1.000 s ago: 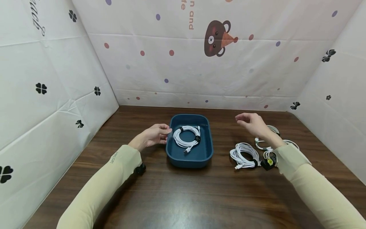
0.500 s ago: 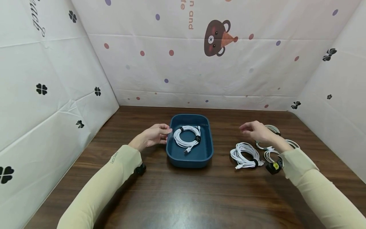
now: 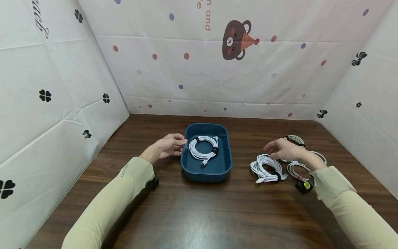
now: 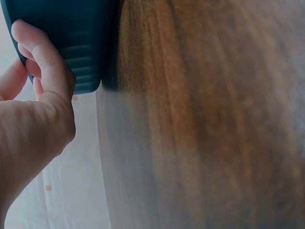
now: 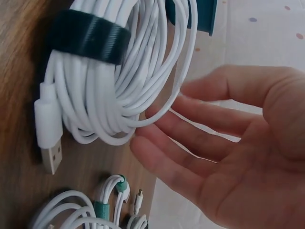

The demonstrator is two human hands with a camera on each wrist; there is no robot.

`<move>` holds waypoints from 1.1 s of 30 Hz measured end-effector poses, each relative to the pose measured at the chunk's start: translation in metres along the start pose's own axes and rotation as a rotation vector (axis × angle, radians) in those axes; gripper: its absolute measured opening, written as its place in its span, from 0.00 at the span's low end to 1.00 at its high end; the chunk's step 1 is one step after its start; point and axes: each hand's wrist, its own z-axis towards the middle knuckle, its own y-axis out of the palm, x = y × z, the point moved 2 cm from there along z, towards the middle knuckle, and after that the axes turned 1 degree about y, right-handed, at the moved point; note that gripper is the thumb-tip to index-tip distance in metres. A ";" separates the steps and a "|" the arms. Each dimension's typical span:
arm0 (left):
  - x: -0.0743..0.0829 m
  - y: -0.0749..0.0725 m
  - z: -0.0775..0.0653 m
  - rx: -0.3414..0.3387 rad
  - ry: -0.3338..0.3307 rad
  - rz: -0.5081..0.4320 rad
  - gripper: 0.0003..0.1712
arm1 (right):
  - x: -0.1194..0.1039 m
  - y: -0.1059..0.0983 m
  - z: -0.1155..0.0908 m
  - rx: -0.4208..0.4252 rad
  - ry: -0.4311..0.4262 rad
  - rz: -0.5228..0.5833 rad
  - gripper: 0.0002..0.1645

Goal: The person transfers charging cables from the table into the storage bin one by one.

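Note:
My left hand [image 3: 168, 146] grips the left rim of a dark blue plastic bin [image 3: 206, 178], with the thumb at the rim and the fingers against the outer wall [image 4: 78, 62]. Inside the bin lies a coiled white USB cable [image 3: 192, 149] with black ties. Just over a thick white cable coil [image 3: 257, 167] on the table is my right hand [image 3: 285, 150], its fingers loosely bent. The right wrist view shows the fingertips [image 5: 143, 143] at the edge of this coil, beside its dark strap [image 5: 90, 36]; whether they touch it I cannot tell.
Several more coiled cables lie on the right of the brown wooden table [image 3: 199, 214], partly under my right wrist: one behind [image 3: 296, 139], one nearer [image 3: 292, 169]. White patterned sheets [image 3: 174, 72] stand behind and at both sides.
My right hand has come down and moved toward the front right, to the thick white cable coil. The left hand and the bin stay in place.

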 end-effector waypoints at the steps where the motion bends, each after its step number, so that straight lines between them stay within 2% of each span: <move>1: 0.000 0.000 0.000 -0.004 0.001 0.003 0.04 | 0.000 0.001 0.000 -0.004 -0.006 -0.008 0.22; 6: 0.000 0.000 -0.001 0.001 -0.003 0.001 0.04 | 0.001 0.004 0.002 -0.008 -0.030 -0.055 0.23; 11: 0.000 0.001 -0.001 0.003 -0.005 0.001 0.05 | 0.004 0.008 0.003 -0.042 -0.011 -0.065 0.25; 21: 0.002 0.002 -0.002 0.018 -0.010 0.006 0.05 | 0.011 0.012 0.005 -0.051 0.010 -0.102 0.29; 33: 0.001 0.002 -0.002 0.009 0.003 0.003 0.04 | 0.013 0.011 0.005 -0.043 0.033 -0.085 0.18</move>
